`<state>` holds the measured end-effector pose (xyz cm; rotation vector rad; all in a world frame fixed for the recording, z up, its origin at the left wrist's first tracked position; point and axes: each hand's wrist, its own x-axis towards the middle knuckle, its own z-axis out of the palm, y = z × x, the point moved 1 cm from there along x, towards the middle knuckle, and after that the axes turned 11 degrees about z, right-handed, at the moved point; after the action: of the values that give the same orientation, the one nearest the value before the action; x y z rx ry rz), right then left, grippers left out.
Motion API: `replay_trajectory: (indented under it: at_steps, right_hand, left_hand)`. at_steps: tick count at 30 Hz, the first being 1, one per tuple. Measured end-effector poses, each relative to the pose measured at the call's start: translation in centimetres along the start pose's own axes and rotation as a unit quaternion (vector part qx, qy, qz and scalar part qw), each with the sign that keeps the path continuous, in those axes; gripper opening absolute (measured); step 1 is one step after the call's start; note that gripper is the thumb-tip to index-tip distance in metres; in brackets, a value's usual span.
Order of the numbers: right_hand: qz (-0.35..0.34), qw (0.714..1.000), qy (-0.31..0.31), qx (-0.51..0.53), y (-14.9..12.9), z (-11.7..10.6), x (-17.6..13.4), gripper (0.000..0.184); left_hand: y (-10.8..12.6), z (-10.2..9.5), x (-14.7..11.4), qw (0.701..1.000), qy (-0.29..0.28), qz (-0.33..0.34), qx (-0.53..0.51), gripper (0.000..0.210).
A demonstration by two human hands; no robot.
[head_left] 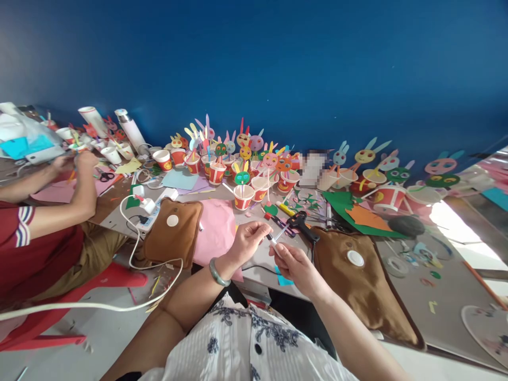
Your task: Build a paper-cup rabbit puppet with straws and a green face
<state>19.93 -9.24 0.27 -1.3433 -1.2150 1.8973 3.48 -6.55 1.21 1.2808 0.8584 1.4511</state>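
Note:
My right hand point(297, 267) is closed around a slim white marker-like stick point(273, 242) with a black end pointing up and left. My left hand point(251, 242), a bangle at its wrist, has its fingertips pinched together right beside that black end. What sits between those fingertips is too small to make out. Just beyond both hands lies a black glue gun point(305, 226), and a thin pale stick point(282, 233) shows between it and the marker. A yellow marker point(285, 208) and a red-tipped pen point(273, 217) lie on the table behind.
Paper cups point(243, 198) with paper rabbit faces line the blue wall. Brown hot-water bags point(353, 275) flank my hands; pink paper point(216, 227) lies left. A power strip point(156, 209) trails a white cable. At far left, a co-worker's hands point(83, 161) work over pink paper.

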Motion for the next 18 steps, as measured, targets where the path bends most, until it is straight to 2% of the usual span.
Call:
replay_trajectory:
  at_steps: [3, 7, 9, 11, 13, 14, 16, 18]
  right_hand:
    - [-0.024, 0.995, 0.034, -0.094, -0.4, -0.5, -0.8, 0.056]
    - [-0.066, 0.965, 0.099, -0.232, -0.6, -1.3, -2.0, 0.056]
    - [-0.073, 0.954, 0.104, -0.273, -0.8, -1.9, -2.5, 0.054]
    - [-0.07, 0.947, 0.078, -0.303, -1.0, -2.3, -2.9, 0.053]
    - [-0.07, 0.936, 0.042, -0.342, -1.6, -2.7, -3.3, 0.052]
    - [-0.074, 0.927, 0.027, -0.366, -1.9, -2.8, -3.4, 0.051]
    - [-0.081, 0.904, 0.004, -0.419, -2.6, -2.9, -3.7, 0.049]
    - [-0.088, 0.878, -0.018, -0.469, -3.4, -3.0, -3.8, 0.047]
  left_hand:
    - [0.2, 0.5, -0.5, 1.0, 0.007, 0.002, 0.002, 0.05]
    - [-0.2, 0.9, -0.9, 1.0, 0.01, 0.004, 0.005, 0.048]
    - [-0.2, 0.6, -0.9, 0.999, -0.031, 0.005, 0.022, 0.046]
    - [0.4, -0.1, -0.8, 0.989, -0.126, 0.023, 0.069, 0.042]
    - [1.5, -0.8, -0.8, 0.951, -0.248, 0.073, 0.17, 0.033]
    - [2.2, -1.1, -0.8, 0.919, -0.3, 0.108, 0.232, 0.032]
    - [3.6, -1.5, -1.0, 0.834, -0.393, 0.17, 0.348, 0.033]
    - [4.8, -1.7, -1.2, 0.763, -0.437, 0.202, 0.431, 0.033]
